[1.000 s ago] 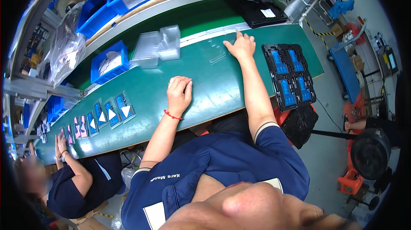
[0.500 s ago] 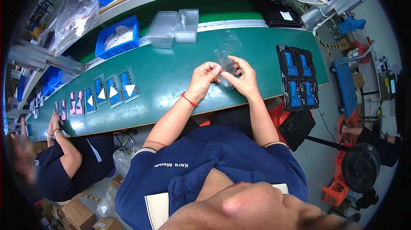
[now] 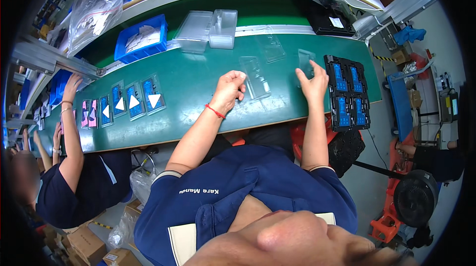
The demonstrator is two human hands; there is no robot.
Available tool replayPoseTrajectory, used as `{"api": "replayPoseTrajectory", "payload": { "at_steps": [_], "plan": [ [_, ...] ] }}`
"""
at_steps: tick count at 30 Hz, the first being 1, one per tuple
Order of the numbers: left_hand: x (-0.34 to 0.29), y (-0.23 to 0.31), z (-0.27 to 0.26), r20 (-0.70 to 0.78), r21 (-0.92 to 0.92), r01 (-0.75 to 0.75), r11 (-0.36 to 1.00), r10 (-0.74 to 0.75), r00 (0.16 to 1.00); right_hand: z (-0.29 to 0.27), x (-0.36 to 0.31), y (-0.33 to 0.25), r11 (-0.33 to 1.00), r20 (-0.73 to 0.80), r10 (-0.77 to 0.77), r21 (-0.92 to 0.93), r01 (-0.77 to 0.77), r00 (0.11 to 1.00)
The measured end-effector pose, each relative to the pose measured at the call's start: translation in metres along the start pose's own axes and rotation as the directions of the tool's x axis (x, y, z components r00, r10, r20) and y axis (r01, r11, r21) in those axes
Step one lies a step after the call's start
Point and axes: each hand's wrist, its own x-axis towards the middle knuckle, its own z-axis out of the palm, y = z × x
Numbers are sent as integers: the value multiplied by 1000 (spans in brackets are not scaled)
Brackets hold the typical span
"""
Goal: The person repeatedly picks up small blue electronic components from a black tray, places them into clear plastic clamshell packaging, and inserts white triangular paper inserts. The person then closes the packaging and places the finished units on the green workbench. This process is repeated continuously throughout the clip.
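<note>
My right hand (image 3: 314, 81) is over a clear plastic blister tray (image 3: 306, 57) at the right of the bench, its thumb and fingers spread across the tray's two sides. Left of it, a second clear blister tray (image 3: 255, 79) lies flat near the bench's front edge. My left hand (image 3: 229, 89) is beside that tray, the fingers curled in and the thumb against them; anything inside is hidden. Farther back lies another clear tray (image 3: 272, 48). To the left, several clear packs with blue inserts (image 3: 134, 101) stand in a row, white triangles on them.
A black tray with blue pieces (image 3: 348, 92) lies at the bench's right end. Clear plastic boxes (image 3: 223, 28) and a blue bin of white slips (image 3: 142, 39) stand at the back. A co-worker's arm (image 3: 74, 132) reaches over the bench at left. A black fan (image 3: 417, 197) stands at right.
My hands, together over the clear plastic before, are now apart. My right hand has gone right, with a clear tray now under it; my left hand stays near the middle. The co-worker's arm has reached up.
</note>
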Motion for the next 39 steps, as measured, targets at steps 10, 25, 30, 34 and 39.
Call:
{"api": "replayPoseTrajectory", "payload": {
  "at_steps": [10,25,30,34,39],
  "plan": [
    [5,19,2,118,872,-447,198,801,586,68,48,-73,979,226,-114,-139,148,967],
    [38,64,-40,83,988,-145,-55,977,196,39,-54,-133,887,383,-414,-35,461,826],
    [52,69,-80,-66,968,-208,139,944,324,49,-8,-164,879,164,-473,25,476,866],
    [65,68,-86,-71,887,-394,240,915,398,83,26,-190,893,143,-443,160,421,885],
    [50,68,-68,132,986,-129,-104,966,224,106,31,-198,873,130,-482,150,463,866]
  ]
}}
